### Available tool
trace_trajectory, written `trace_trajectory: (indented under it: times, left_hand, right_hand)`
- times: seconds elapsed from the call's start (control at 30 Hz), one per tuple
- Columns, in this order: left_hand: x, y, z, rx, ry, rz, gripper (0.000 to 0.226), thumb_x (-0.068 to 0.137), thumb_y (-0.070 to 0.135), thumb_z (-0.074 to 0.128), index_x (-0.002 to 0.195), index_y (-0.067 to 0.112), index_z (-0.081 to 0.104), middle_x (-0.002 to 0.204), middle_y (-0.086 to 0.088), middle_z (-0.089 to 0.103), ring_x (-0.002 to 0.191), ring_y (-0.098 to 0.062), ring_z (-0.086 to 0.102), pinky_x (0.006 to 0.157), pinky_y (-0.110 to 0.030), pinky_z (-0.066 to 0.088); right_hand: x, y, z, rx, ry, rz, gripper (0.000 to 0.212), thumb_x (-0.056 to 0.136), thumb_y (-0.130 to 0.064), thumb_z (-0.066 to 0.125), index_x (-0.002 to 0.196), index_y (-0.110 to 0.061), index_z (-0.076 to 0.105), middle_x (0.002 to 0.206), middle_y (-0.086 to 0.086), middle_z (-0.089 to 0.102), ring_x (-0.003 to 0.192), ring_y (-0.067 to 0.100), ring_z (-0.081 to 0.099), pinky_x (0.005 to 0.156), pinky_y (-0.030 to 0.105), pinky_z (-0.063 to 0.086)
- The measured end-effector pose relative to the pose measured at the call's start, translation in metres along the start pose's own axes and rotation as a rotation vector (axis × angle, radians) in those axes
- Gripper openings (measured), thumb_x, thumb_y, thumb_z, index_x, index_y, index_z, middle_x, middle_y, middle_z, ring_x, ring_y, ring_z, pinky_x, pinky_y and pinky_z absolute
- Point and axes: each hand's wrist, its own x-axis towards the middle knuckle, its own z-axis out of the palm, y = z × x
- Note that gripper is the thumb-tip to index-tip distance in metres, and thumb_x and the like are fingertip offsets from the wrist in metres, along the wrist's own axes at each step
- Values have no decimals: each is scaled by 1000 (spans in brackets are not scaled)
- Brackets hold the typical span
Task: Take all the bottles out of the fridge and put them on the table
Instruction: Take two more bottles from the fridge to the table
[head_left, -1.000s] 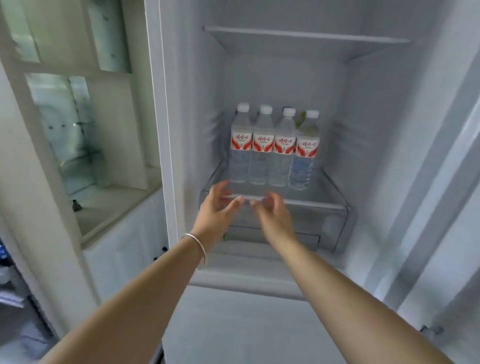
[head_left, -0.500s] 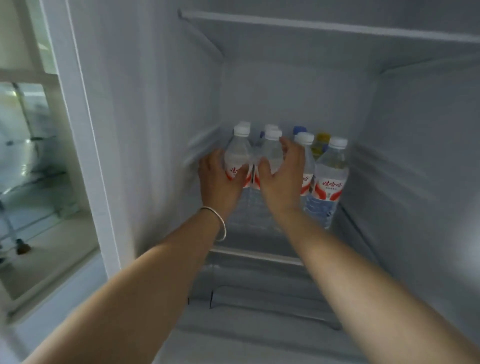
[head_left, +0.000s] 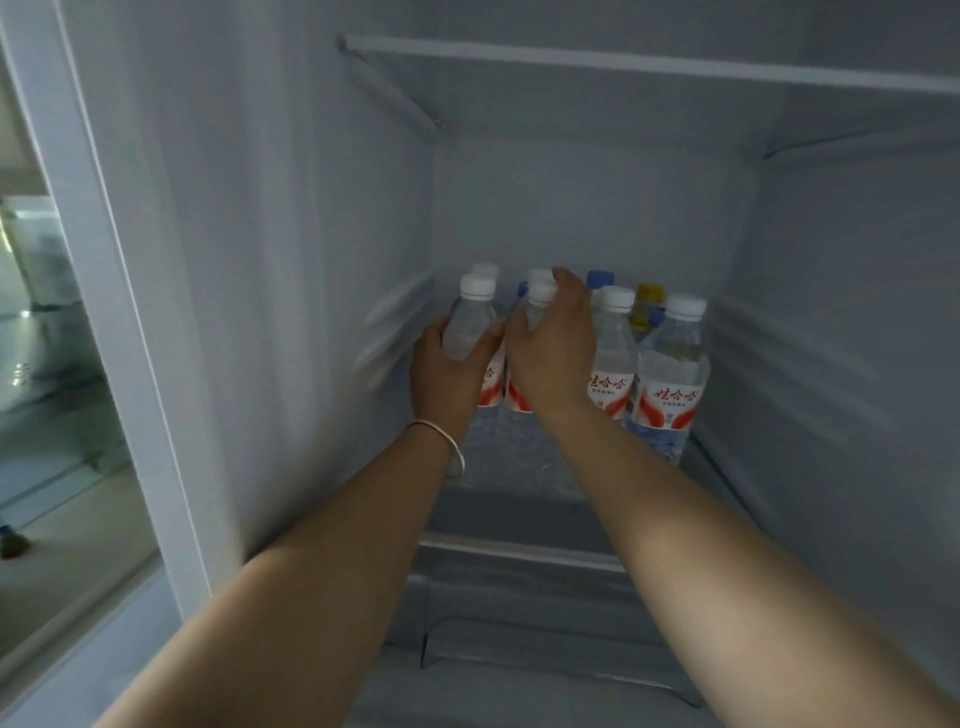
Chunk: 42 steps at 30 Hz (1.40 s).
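Now each grip (head_left: 454, 371) (head_left: 553, 353) wraps one (upright) bottle (head_left: 467, 327) (head_left: 537, 306).

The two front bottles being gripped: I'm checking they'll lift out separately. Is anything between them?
Head view: only the left hand's fingertips wrap between the leftmost bottle and the right hand's bottle.

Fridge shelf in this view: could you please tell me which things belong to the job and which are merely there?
Job:
front-row water bottles
back-row bottles
left hand
right hand

Merely there:
upper shelf
bracelet
glass cabinet
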Motion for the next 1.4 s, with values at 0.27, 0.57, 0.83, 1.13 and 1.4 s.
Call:
trace_trajectory:
  times: [0.27,0.57,0.83,1.13,1.4]
  left_hand:
    - [-33,2,-12,-119,-8,0,47,73,39,74,111,20,53,105,4,63,101,-15,63,87,-33,51]
    - [-50,2,-28,-122,128,76,78,60,55,64,118,4,54,114,-10,64,104,-20,60,89,-23,48]
    - [-64,43,-34,-98,147,89,30,75,25,75,101,20,61,88,19,62,75,16,59,65,1,41]
    - [-163,107,-88,-123,-250,68,24,79,41,68,99,33,59,88,30,58,86,11,57,73,-6,41]
    - [-310,112,-126,-132,-655,-138,10,82,44,64,81,40,54,81,22,59,80,4,59,71,-15,42]
  right_hand:
    - [-39,5,-24,318,10,120,45,79,-26,70,119,-15,54,116,1,62,107,13,58,96,34,48]
    - [-77,14,-23,462,-169,188,54,71,-13,78,104,-39,44,104,-25,50,95,-15,50,73,-6,36]
    - [-76,-24,-44,475,0,202,38,76,-24,74,106,-26,51,98,-9,60,95,12,57,82,19,43]
    - [-162,-88,-127,315,238,274,73,54,-69,54,102,-16,64,94,-8,67,91,8,63,82,16,47]
    - [-314,-130,-232,119,386,539,26,79,-46,66,93,-25,60,84,-14,62,82,4,60,70,20,46]
